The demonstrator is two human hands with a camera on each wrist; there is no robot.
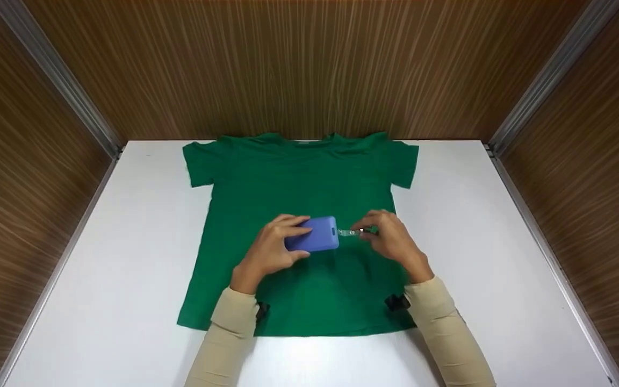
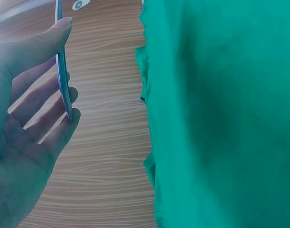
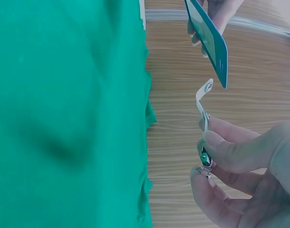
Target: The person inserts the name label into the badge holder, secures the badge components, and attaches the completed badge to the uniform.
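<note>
Three brown wood-grain panels [image 1: 309, 70] stand around a white flat tabletop [image 1: 132, 242], on which a green short-sleeved fabric T-shirt [image 1: 299, 183] lies spread out, collar at the far edge. Above the shirt, the left hand [image 1: 273, 246] grips a blue-violet rectangular card holder [image 1: 320, 234] by its edges, thumb on one side, fingers on the other, slotted end facing right. The right hand [image 1: 393, 236] pinches a clear narrow strap [image 3: 200, 101] between thumb and fingers, its free snap end near the holder but apart from it. A small metal clip [image 3: 206, 162] sits at the strap's other end, partly hidden, so its shape is uncertain. The step appears to be lining strap up with slot [image 1: 334, 231]; next calls for feeding the snap end through, holder kept steady.
</note>
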